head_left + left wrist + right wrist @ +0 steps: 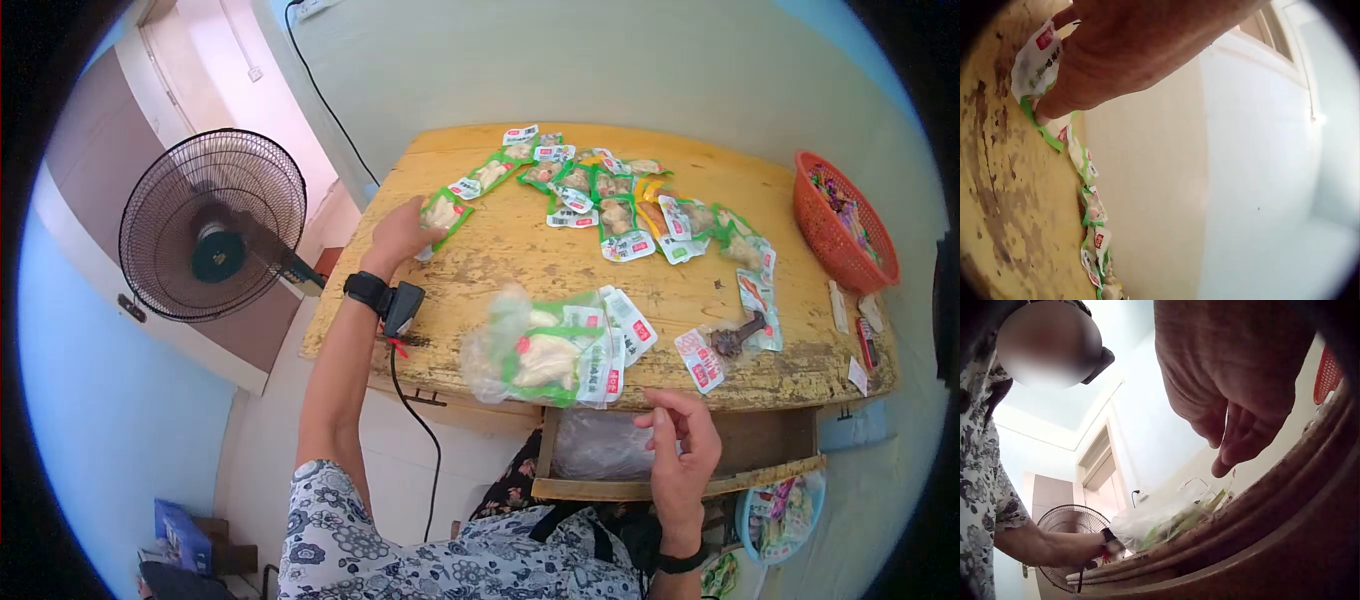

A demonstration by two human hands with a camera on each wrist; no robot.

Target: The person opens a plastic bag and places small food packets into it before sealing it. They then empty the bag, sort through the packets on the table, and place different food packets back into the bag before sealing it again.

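Observation:
At the table's left edge my left hand (402,238) grips a green-edged sealed food packet (441,212) with pale pieces inside. The left wrist view shows my thumb and fingers about this packet (1038,62), partly covering it. My right hand (682,448) hovers in front of the table edge, above an open drawer, its fingers loosely bent and holding nothing. Just beyond it lies a clear plastic bag (487,350) with similar green and white packets (548,360). In the right wrist view my right hand (1235,394) hangs over the edge near that bag.
Several packets (612,190) lie in a line and cluster across the back. A dark drumstick-like piece in a packet (738,338) lies front right, near a red basket (835,215). The drawer (745,445) holds clear plastic. A fan (213,225) stands left.

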